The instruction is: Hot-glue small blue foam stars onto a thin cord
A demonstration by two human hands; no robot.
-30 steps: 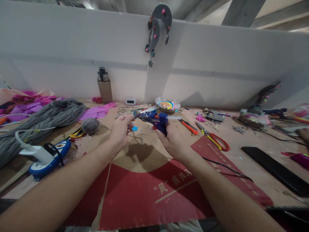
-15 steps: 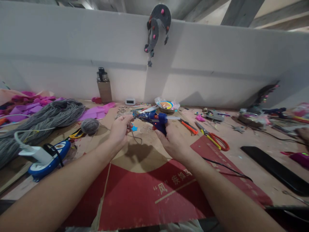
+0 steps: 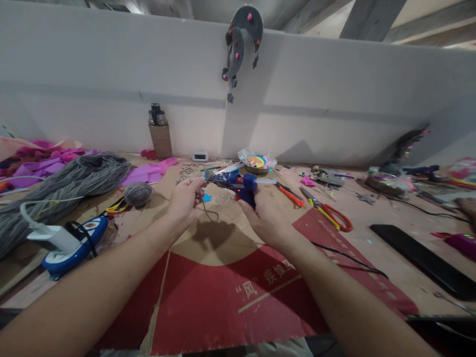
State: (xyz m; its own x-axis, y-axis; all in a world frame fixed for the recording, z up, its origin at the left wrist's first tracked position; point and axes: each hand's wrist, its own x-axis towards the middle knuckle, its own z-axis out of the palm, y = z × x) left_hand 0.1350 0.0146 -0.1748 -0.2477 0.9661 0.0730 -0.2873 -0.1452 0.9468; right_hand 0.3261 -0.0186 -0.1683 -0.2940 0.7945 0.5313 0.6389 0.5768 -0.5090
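My right hand [image 3: 266, 210] is wrapped round the handle of a blue hot glue gun [image 3: 241, 182], which points left with a clear glue stick out of its back. A small red light shows on the gun. My left hand [image 3: 185, 198] is closed in a pinch right at the nozzle. Grey yarn [image 3: 212, 216] hangs in a loop from its fingers; any small piece between the fingertips is hard to make out. Left of that hand sits a ball of grey yarn [image 3: 138, 195]. A light-blue cutout [image 3: 206, 197] lies just beyond the fingers.
Red-and-brown cardboard [image 3: 208, 297] covers the table in front. To the right are an orange cutter [image 3: 290, 194], scissors [image 3: 330, 213] and a black slab [image 3: 420, 258]. A blue power strip [image 3: 76, 248] and grey yarn skein [image 3: 74, 183] lie left. Another person's hand [image 3: 466, 207] shows far right.
Almost nothing differs. Both hands and the glue gun keep the same place, and the view has shifted very slightly.
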